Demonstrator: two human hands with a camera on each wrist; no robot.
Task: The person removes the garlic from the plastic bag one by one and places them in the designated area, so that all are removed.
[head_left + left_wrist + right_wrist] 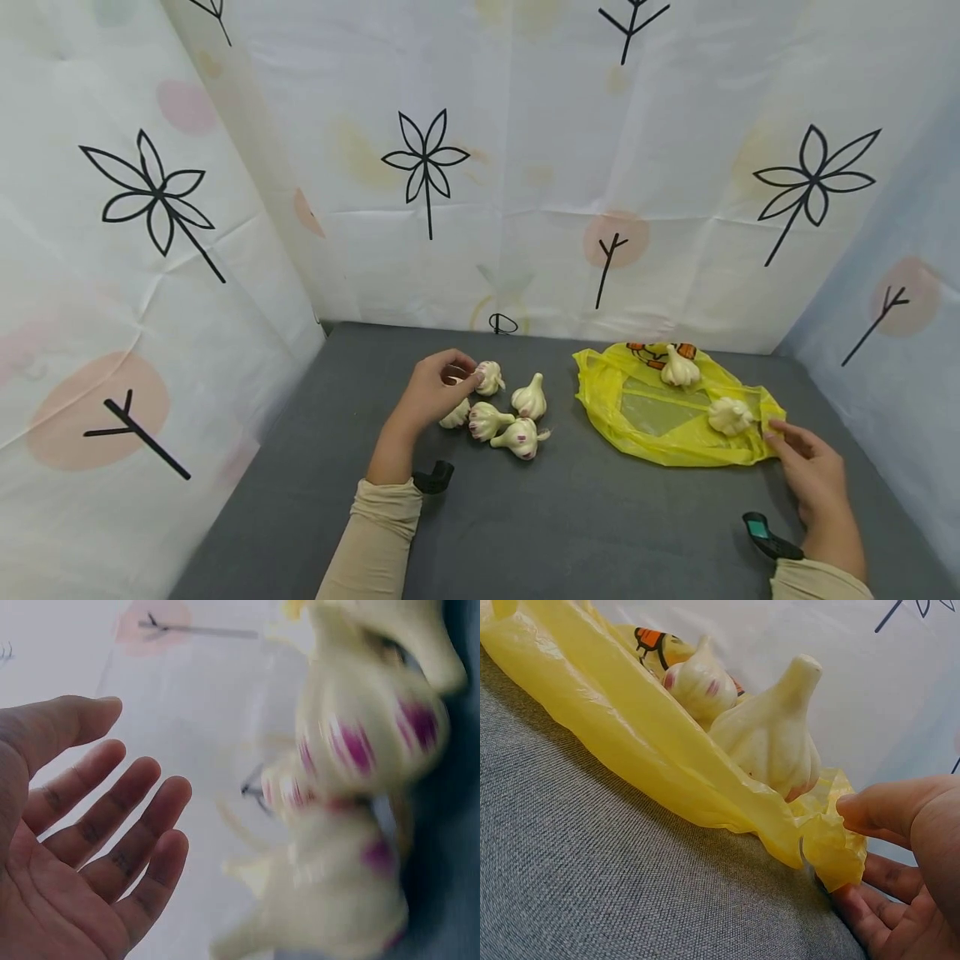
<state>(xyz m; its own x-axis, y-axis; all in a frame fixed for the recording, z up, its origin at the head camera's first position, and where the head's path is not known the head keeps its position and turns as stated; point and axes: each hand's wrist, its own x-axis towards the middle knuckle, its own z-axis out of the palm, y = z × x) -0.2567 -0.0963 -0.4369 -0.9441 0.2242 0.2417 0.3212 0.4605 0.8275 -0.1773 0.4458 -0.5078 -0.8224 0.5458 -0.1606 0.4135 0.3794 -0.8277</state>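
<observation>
Right fingers pinch the yellow bag's edge, roomy tabletop alongside

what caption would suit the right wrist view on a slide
Right-hand fingers pinch the edge of a yellow plastic bag, two garlic bulbs beyond its near rim.

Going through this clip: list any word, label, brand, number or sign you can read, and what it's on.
No readable words, brands or numbers.
Yellow bag: orange-and-black print, partly hidden by a garlic bulb; no letters discernible.
Backdrop: black drawings of flowers and twigs, no writing.
Black device with a teal patch: any marking too small to read.
</observation>
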